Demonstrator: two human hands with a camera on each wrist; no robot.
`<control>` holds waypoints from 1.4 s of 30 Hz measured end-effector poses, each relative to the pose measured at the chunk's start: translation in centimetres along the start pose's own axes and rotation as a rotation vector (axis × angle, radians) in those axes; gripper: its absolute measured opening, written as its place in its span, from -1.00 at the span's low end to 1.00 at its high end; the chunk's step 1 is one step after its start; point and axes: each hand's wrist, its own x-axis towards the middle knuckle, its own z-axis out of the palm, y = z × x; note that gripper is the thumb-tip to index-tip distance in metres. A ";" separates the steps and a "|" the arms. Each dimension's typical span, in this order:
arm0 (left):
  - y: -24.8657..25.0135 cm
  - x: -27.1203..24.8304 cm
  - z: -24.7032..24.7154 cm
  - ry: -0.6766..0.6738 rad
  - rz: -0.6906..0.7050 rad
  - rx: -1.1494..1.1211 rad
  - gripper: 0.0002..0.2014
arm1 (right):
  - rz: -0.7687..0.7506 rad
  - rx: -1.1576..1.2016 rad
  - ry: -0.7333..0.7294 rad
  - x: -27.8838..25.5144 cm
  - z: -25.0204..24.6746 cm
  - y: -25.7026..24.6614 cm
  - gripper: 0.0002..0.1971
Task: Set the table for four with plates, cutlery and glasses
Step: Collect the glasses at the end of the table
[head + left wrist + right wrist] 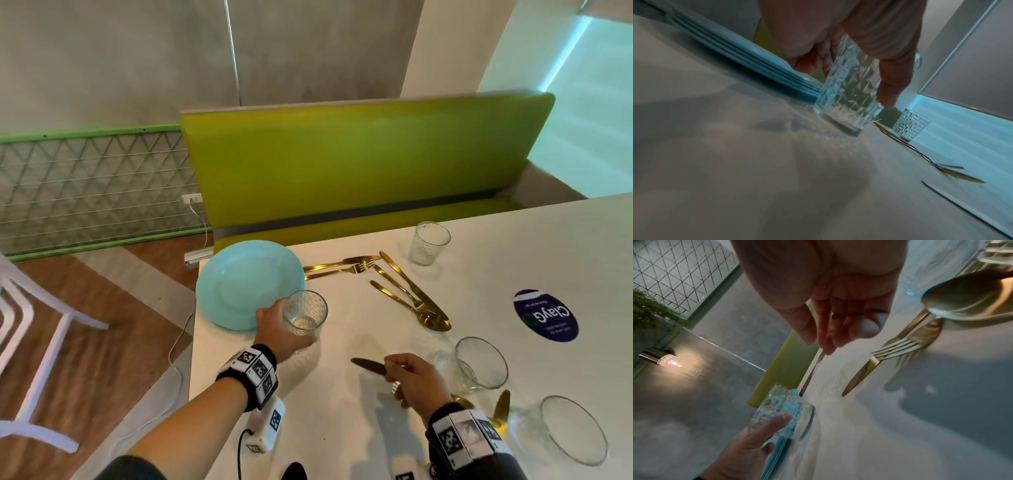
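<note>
Gripping a patterned glass point(306, 314) just right of the stacked blue plates point(239, 281), my left hand's fingers point(892, 76) curl round it; right hand point(412, 380) pinches a knife point(368, 365) over the white counter point(342, 428).

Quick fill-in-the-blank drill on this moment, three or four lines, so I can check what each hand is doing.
The left hand grips a patterned ____ beside the plates.
The right hand holds a ____ just above the table.
The plates sit in one ____, not yet laid out.
The cutlery is ____ in colour.

Missing words: glass; knife; stack; gold
</note>
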 end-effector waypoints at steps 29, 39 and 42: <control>-4.3 -5.7 -8.1 -0.023 0.064 -0.118 0.08 | 0.045 0.077 0.509 1.5 -7.2 5.6 -0.06; -5.8 -6.6 -9.0 -0.002 -0.001 -0.163 0.01 | -0.313 -0.216 0.149 -0.9 0.3 -2.3 -0.05; -6.1 -6.8 -8.5 0.003 0.002 -0.210 0.04 | -0.375 -0.315 -0.064 -1.2 5.1 -3.8 -0.12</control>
